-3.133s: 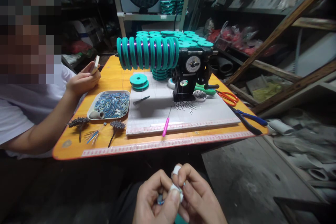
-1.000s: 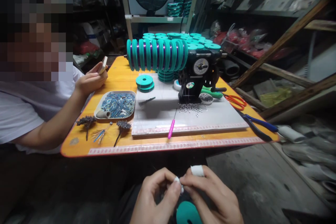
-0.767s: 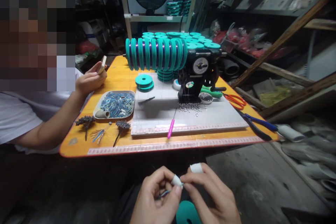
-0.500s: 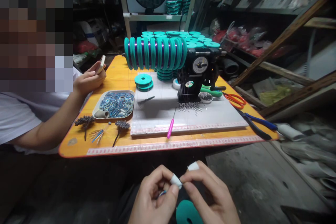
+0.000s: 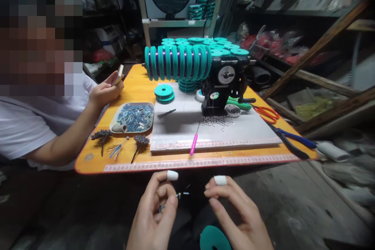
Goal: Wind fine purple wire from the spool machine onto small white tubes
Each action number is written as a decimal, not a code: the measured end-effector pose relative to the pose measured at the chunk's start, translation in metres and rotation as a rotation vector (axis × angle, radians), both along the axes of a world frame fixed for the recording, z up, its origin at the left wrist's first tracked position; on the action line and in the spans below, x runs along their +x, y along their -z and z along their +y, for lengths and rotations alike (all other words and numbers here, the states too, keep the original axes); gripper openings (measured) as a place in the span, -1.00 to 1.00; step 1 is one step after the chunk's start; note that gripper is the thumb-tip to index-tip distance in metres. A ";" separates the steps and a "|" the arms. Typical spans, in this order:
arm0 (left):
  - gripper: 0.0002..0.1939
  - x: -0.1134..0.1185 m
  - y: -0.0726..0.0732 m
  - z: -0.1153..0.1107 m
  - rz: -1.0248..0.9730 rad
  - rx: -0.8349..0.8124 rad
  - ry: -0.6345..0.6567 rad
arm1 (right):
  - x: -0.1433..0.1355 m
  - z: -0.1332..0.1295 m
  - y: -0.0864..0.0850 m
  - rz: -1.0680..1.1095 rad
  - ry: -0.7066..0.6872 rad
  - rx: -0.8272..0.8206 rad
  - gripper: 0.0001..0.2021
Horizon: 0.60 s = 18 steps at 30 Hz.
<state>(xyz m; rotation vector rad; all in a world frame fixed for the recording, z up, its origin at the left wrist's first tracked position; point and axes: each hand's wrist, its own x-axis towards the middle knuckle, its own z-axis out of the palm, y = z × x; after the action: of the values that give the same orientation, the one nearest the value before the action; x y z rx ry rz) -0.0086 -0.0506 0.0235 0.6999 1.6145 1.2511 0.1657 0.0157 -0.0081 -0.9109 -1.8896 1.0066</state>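
My left hand [image 5: 156,211] is curled closed below the table's front edge, with white tape round one fingertip. Small bluish pieces [image 5: 162,206] show between its fingers. At its thumb tip, a tiny pale piece [image 5: 185,193] appears in the gap between my hands. My right hand [image 5: 234,207], also with a taped finger, has its thumb and fingertips close together; whatever they pinch is too fine to make out. Under my hands lies a teal spool [image 5: 214,238], partly cut off by the frame's bottom edge.
On the orange table [image 5: 96,152] stands a black winding machine [image 5: 215,103] with a row of teal spools [image 5: 178,62]. A tray of bluish pieces [image 5: 133,117], a pink-handled tool [image 5: 193,144], small metal beads [image 5: 215,122] and pliers [image 5: 295,138] lie around. Another person's hand [image 5: 105,91] holds a phone.
My hands have drawn apart, the left one moving leftward and its taped finger lifting. The tiny pale piece now shows between them. The view has shifted slightly.
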 end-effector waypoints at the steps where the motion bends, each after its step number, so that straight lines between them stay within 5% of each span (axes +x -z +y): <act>1: -0.47 0.000 -0.003 -0.001 0.032 -0.011 -0.029 | -0.002 -0.001 0.002 0.035 -0.026 -0.040 -0.82; 7: -0.51 -0.001 -0.016 -0.009 0.107 -0.009 -0.170 | -0.026 -0.018 0.013 0.387 -0.090 -0.348 -0.67; 12: -0.56 -0.006 -0.019 -0.020 0.097 0.033 -0.211 | -0.048 -0.029 0.010 0.390 -0.466 -0.570 -0.55; 14: -0.58 -0.010 -0.019 -0.025 0.104 0.043 -0.231 | -0.055 -0.031 0.007 0.384 -0.492 -0.574 -0.51; 18: -0.62 -0.019 -0.018 -0.035 0.211 0.055 -0.281 | -0.064 -0.029 0.001 0.162 -0.386 -0.347 -0.80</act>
<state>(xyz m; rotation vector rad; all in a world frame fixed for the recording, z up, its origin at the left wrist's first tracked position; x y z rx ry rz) -0.0277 -0.0854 0.0410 0.6737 1.9078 1.4670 0.1019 -0.0134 -0.0088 -0.6370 -1.8201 1.6280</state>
